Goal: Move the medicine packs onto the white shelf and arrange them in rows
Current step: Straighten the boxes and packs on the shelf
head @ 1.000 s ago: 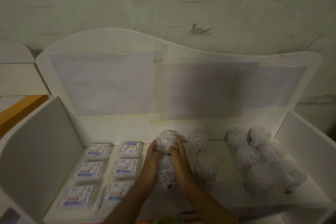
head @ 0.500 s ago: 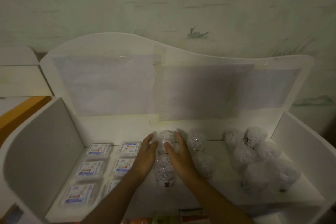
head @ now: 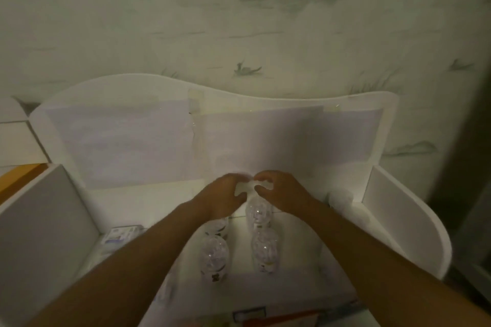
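Observation:
My left hand [head: 221,198] and my right hand [head: 283,194] meet at the back middle of the white shelf [head: 292,281], and together they grip a small white pack [head: 247,185] between curled fingers. Below them stand clear round medicine packs in two columns: one [head: 259,211] just under my right hand, one [head: 214,255] in front on the left and one [head: 265,251] in front on the right. A flat boxed pack [head: 121,235] shows at the left, the others hidden by my left forearm. A blurred pile of round packs [head: 342,200] lies at the right.
The shelf has a curved back panel [head: 212,135] covered with taped paper and two side walls [head: 39,223] [head: 398,215]. An orange surface [head: 18,176] shows at the far left. Printed items [head: 248,313] lie below the shelf's front edge.
The view has tilted up and moved closer. Both hands left the two packs in the middle column and rose toward the back of the shelf, where they now hold a small white pack.

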{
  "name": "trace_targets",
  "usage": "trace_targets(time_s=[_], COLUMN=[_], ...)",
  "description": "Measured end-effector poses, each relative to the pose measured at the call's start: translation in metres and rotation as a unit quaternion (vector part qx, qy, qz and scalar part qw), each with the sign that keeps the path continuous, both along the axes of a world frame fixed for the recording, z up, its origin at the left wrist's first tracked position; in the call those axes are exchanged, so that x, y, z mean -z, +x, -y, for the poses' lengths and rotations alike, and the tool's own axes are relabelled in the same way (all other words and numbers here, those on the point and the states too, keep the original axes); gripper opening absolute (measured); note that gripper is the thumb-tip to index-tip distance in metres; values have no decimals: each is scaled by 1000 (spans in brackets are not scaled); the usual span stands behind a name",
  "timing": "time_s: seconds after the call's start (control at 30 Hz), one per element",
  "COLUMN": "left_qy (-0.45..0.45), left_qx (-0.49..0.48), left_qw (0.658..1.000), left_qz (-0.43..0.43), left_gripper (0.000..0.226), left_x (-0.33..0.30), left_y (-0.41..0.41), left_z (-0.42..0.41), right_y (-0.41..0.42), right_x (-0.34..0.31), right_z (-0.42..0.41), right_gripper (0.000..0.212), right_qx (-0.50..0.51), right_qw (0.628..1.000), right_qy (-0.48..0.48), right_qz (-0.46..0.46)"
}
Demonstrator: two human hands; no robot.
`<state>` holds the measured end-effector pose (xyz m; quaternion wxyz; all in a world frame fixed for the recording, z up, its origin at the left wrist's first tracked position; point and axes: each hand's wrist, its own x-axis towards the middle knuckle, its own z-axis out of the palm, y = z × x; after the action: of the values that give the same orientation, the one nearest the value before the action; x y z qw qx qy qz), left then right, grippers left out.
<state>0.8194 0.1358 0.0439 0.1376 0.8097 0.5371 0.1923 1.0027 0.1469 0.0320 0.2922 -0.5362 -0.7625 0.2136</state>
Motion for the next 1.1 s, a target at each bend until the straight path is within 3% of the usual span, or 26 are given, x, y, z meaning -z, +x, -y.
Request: trace_targets(time_s=[0.1, 0.17, 0.3, 0.4, 0.47, 0.57, 0.7, 0.87, 0.93, 1.03, 1.1], left_qy=[-73, -97, -147, -199, -232, -224, -233, -199, -197, -221, -212], left_qx=[-12, -50, -188, -243, -250, -224, -233, -210, -210, -213, -236], left_qw=[987, 959, 873, 777, 734, 743, 719, 768, 789, 817, 832], left_qz=[145, 263, 425, 546, 587, 590, 612, 572, 543, 489, 456], left_gripper=[48, 44, 46, 61, 67, 30, 35, 32, 34, 64, 58], left_x=[29, 47, 67, 88, 100, 100, 101, 101, 101, 104, 87], left_y=[35, 55, 82, 82, 77, 81, 82, 78, 73, 65, 65], left_z=[15, 28, 47, 49, 45, 48, 51, 50, 50, 45, 48], right_y=[10, 6, -5, -9, -12, -16, -19, -20, -18, -13, -9], right_x=[19, 41, 89, 110, 118, 127, 138, 132, 124, 111, 103], right_z=[8, 12, 22, 27, 26, 22, 20, 26, 31, 37, 38], right_gripper=[28, 34, 49, 61, 54, 47, 57, 42, 46, 50, 52], right_qx=[40, 66, 83, 80, 86, 94, 98, 109, 112, 116, 119], right_qw=[990, 969, 916, 886, 870, 853, 851, 856, 876, 903, 922], right_qy=[-23, -71, -182, -226, -240, -243, -238, -237, -233, -214, -181], right_qz=[-137, -225, -347, -398, -423, -452, -457, -446, -408, -355, -321])
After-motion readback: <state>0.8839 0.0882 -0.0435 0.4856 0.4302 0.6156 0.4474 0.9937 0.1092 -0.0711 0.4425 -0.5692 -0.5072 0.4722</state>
